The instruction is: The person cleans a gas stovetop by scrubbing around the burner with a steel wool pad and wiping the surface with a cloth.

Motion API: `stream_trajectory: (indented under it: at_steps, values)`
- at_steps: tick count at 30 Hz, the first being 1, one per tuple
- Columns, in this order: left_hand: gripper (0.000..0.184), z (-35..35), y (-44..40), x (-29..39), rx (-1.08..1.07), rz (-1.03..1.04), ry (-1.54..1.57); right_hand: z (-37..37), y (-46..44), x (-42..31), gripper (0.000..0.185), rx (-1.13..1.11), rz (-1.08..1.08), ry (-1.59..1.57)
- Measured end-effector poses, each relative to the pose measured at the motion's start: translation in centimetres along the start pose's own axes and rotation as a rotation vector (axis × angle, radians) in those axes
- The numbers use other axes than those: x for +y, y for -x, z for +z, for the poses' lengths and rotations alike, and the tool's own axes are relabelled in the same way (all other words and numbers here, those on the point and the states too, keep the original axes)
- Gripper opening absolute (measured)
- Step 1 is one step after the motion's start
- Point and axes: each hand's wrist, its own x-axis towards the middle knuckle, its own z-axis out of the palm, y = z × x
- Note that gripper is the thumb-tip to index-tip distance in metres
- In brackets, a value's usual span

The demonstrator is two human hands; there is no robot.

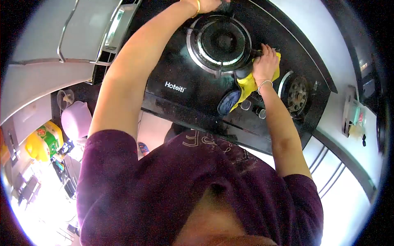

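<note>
My right hand (266,65) presses a yellow cloth (247,87) onto the black glass gas stove (172,76), just right of the large burner (221,41). Its fingers are bent over the cloth, beside a prong of the burner's pot stand (219,69). A dark blue oval piece (229,102) lies against the cloth's lower end; whether it belongs to the cloth, I cannot tell. My left hand (207,5) is beyond the burner at the top edge of the view, close to a dark prong. Its fingertips are cut off or blurred.
A second burner (297,95) sits on the right, with control knobs (260,112) along the stove's front. At the left are a metal rack (108,30), a lilac container (76,121) and a yellow bottle with a green label (44,141). A wall socket (352,115) is at the right.
</note>
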Motion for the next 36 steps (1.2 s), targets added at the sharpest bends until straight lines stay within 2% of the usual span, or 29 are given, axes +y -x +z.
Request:
stream_trajectory:
  at_steps: [1,4,6,8,10,12,18,20,21,24,31,33,34,36]
  values:
    - [0.023,0.2,-0.5,-0.5,-0.125,-0.040,-0.030,0.1,0.0,0.0,0.048,0.019,-0.017,0.001]
    - [0.023,1.3,-0.9,-2.3,-0.179,0.038,-0.106,0.0,0.0,0.0,0.046,0.026,-0.033,0.011]
    - [0.025,1.3,-0.7,-2.1,-0.210,-0.035,-0.097,-0.1,0.1,-0.1,0.046,0.045,-0.036,0.005]
    - [0.029,-0.4,-0.8,0.4,-0.402,-0.284,-0.138,-0.1,0.1,-0.1,0.045,0.049,-0.018,-0.008]
    - [0.031,-0.6,-0.1,0.1,-0.382,-0.203,-0.133,-0.4,0.0,-0.2,0.046,0.028,-0.011,-0.010]
    - [0.033,-1.0,0.1,-0.3,-0.384,-0.740,0.489,-0.6,-0.1,-0.3,0.046,0.012,-0.005,-0.013]
    - [0.036,-0.7,0.6,-0.8,-0.419,-0.690,0.373,-0.5,0.2,-0.4,0.048,-0.015,-0.006,-0.001]
    - [0.035,-0.6,0.1,-0.3,-0.442,-0.451,0.028,-0.7,0.2,-0.5,0.047,-0.009,-0.017,0.021]
    - [0.035,-0.9,0.0,0.5,-0.428,-0.488,0.009,-0.5,0.1,-0.4,0.047,-0.004,-0.013,0.028]
    - [0.038,-0.1,-0.7,-0.4,-0.514,-0.565,0.069,-0.3,0.1,-0.3,0.048,-0.001,0.000,0.019]
    - [0.040,0.2,-1.4,-0.6,-0.609,-0.554,0.172,-0.8,-0.1,-0.6,0.048,-0.038,0.017,0.065]
    - [0.033,-1.6,-0.4,2.4,-0.416,-0.483,0.043,-0.6,0.0,-0.6,0.048,-0.021,0.019,0.046]
    - [0.033,-1.7,0.4,3.0,-0.420,-0.483,0.043,-0.6,0.1,-0.6,0.048,-0.024,0.022,0.044]
    - [0.023,-1.6,2.3,4.0,0.048,-0.044,-0.340,-0.7,0.0,-0.5,0.047,-0.005,-0.004,0.030]
